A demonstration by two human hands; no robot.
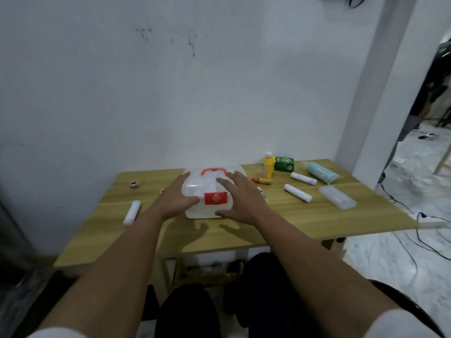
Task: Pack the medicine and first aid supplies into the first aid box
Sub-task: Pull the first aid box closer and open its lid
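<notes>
A translucent white first aid box [207, 184] with a red handle and a red cross label stands shut in the middle of the wooden table [280, 220]. My left hand [177, 197] grips its left side and my right hand [238, 197] presses on its right side and lid. Around it lie three white bandage rolls [297, 193] [303, 178] [132, 212], a yellow bottle [267, 165], a green carton [283, 163], a pack of blue face masks [322, 172], a clear plastic case [337, 197], a small orange-red tube [261, 181] and a tape roll [133, 184].
The table stands against a white wall. Black cables [415, 230] trail over the floor to the right. My knees are under the front edge. Part of a packet shows behind my right hand.
</notes>
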